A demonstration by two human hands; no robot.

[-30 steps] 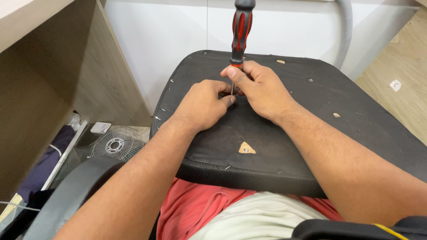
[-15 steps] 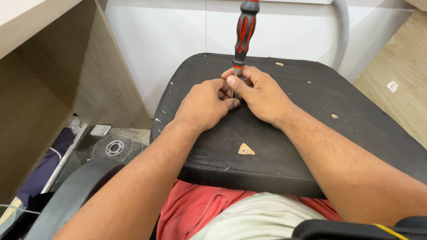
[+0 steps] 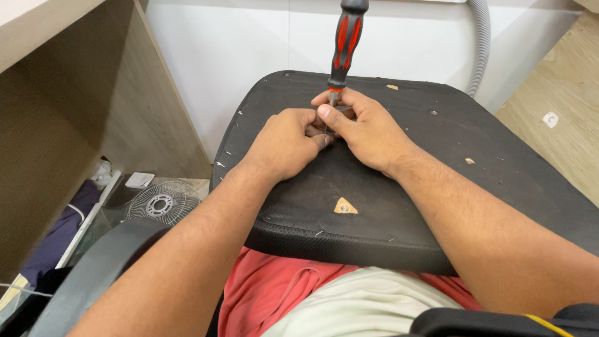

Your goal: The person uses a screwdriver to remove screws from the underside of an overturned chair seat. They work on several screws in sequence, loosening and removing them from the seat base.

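We pinch the metal shaft of an upright red-and-black screwdriver (image 3: 345, 43) with our right hand (image 3: 365, 128), while our left hand (image 3: 287, 143), fingers curled tight, presses beside the tip. Both rest on a black fabric-covered chair seat base (image 3: 437, 181) across our lap, a small fan (image 3: 163, 203) on the floor at left.

Red-and-black screwdriver (image 3: 345, 43), black seat cushion (image 3: 437, 162), grey hose (image 3: 481, 43)

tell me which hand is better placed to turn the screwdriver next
Right, probably: the right hand already pinches the screwdriver shaft just below its handle. The left hand sits lower, fingers at the tip against the black seat pad.
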